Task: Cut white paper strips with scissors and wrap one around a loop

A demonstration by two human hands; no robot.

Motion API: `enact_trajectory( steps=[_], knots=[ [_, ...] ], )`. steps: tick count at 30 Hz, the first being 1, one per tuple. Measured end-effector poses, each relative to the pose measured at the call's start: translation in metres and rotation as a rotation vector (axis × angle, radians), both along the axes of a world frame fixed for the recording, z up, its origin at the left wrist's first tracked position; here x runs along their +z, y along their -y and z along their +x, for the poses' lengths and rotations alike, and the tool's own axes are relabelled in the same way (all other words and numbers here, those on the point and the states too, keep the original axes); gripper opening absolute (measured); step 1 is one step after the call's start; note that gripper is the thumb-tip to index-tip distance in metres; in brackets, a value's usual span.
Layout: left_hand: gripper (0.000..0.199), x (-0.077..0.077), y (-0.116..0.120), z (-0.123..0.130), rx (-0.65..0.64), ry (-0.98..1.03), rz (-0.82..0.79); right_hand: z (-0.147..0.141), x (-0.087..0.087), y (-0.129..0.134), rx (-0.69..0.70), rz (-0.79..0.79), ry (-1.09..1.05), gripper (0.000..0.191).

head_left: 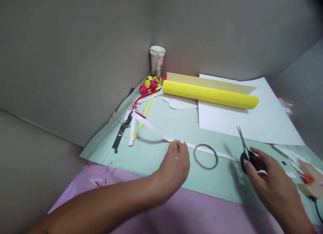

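Note:
My left hand (176,163) is closed, its fingertips pinching a long white paper strip (150,126) near its middle. The strip runs from the pile of strips at the left, under my fingertips, and on to the right. A thin grey ring (206,156) lies over the strip, just right of my left hand. My right hand (268,180) holds black-handled scissors (244,140) by the handles, blades pointing up and away. The strip's right end reaches close to the scissors' handles.
A yellow corrugated roll (210,95) lies on white sheets (262,126) at the back. A lidded cup (157,59) stands in the corner behind red and yellow pieces (148,85). Black tape (122,133) is at left. A glue gun-like tool (311,180) sits at far right.

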State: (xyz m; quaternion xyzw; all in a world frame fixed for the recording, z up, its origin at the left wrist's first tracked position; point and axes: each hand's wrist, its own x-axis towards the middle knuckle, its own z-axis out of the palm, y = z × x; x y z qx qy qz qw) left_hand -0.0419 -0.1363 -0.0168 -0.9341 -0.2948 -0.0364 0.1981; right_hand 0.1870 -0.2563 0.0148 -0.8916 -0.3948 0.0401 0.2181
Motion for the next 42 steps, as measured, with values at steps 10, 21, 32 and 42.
enact_trajectory(
  steps=[10, 21, 32, 42],
  knots=[
    [0.05, 0.001, -0.003, 0.0, -0.009, 0.013, -0.022, -0.093, -0.005, -0.001, 0.205, 0.079, -0.722, 0.043],
    [0.049, 0.008, -0.005, -0.003, -0.012, -0.04, -0.08, -0.114, -0.001, -0.004, 0.12, 0.045, -1.087, 0.053],
    [0.054, 0.009, -0.004, -0.003, -0.024, -0.048, -0.069, -0.115, -0.001, -0.007, 0.064, 0.068, -1.056, 0.051],
    [0.051, 0.008, -0.003, -0.003, -0.015, -0.048, -0.046, -0.119, 0.0, -0.012, 0.068, 0.077, -1.167, 0.056]
  ],
)
